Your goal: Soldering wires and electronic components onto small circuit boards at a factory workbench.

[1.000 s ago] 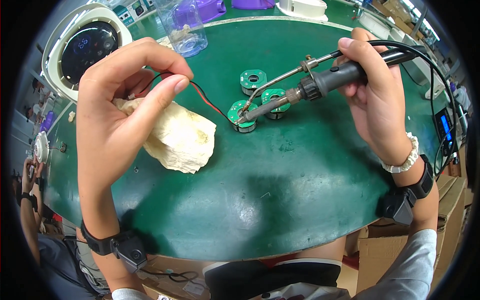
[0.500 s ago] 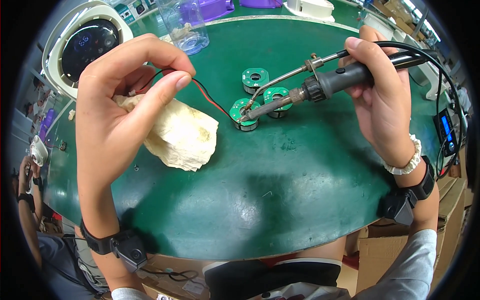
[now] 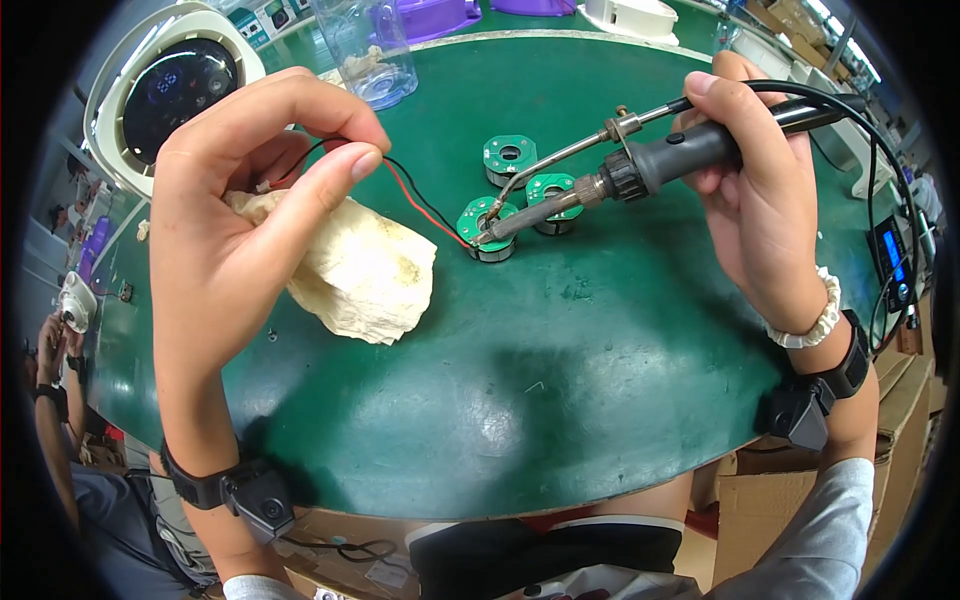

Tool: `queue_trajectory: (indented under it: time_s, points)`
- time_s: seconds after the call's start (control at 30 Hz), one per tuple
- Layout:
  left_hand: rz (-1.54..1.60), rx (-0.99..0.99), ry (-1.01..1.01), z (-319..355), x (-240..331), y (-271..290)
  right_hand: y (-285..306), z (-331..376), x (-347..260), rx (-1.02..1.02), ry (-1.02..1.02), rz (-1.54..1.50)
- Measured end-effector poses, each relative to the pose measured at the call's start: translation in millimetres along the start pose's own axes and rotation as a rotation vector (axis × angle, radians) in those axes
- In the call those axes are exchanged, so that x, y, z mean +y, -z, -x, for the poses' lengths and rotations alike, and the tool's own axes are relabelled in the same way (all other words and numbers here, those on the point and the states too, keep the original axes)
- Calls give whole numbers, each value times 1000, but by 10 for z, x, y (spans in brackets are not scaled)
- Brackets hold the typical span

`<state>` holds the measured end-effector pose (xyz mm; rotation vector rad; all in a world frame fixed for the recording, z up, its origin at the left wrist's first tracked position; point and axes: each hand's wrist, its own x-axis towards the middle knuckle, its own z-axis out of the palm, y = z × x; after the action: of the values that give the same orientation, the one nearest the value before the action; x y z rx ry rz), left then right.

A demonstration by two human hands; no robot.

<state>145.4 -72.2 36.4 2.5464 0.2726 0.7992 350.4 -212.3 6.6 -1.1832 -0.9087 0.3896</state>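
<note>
My left hand (image 3: pixel 245 210) pinches a red and black wire pair (image 3: pixel 415 200) between thumb and forefinger. The wires run right and down to a small round green circuit board (image 3: pixel 490 225) on the green table (image 3: pixel 520 400). My right hand (image 3: pixel 755 200) grips a black-handled soldering iron (image 3: pixel 640 170); its tip rests on that board where the wires end. Two more green round boards, one (image 3: pixel 510 155) behind and one (image 3: pixel 552 195) to the right, lie close by. A crumpled yellowish cloth (image 3: pixel 360 270) lies under my left hand.
A round white device with a dark display (image 3: pixel 175 85) stands at the back left. A clear plastic cup (image 3: pixel 365 50) sits behind the cloth. A small unit with a blue screen (image 3: pixel 893 265) is at the right edge. Another person's hands (image 3: pixel 50 350) show at far left.
Almost nothing has moved: both hands hold their grip, with only a slight shift of the picture. The iron tip stays on the same board.
</note>
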Motion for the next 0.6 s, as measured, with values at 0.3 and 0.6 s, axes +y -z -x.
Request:
queue_trajectory:
  time_s: [0.3,0.6]
  points:
    - [-227,2,-100,6,134,76,-23,0,-14,-3,-2,0]
    - [-326,38,-227,20,208,83,0,-14,-7,2,8,-39]
